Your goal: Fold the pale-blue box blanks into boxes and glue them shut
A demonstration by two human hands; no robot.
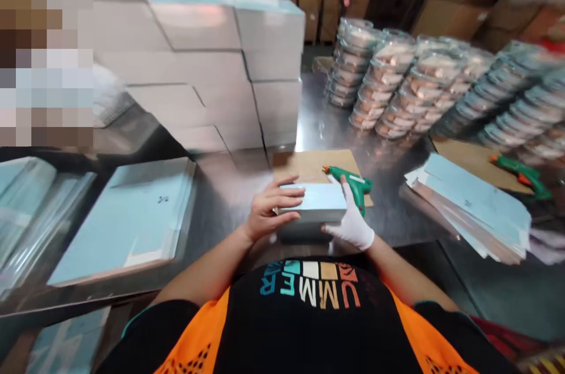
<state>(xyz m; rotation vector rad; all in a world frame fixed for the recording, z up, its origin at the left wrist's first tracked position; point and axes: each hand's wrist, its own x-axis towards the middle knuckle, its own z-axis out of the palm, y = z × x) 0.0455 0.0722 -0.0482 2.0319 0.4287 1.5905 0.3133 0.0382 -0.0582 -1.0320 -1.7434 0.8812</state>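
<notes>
A small light-blue and white box (320, 197) sits near the front edge of the metal table, close to my body. My left hand (272, 209) is bare and lies over its left end, with the fingers across the top. On the other end my right hand (353, 226), in a white glove, grips the side with thumb and fingers. Just beyond the box, a green glue gun (356, 184) rests on a piece of brown cardboard (304, 165), its orange tip pointing left. The box's underside is hidden.
White boxes (212, 74) are stacked high at the back left. Several stacks of clear round containers (388, 74) stand at the back right. Flat blue sheets (128, 209) lie left, more blue card pieces (477, 203) right, near a second green glue gun (525, 177). A person (106, 92) is at far left.
</notes>
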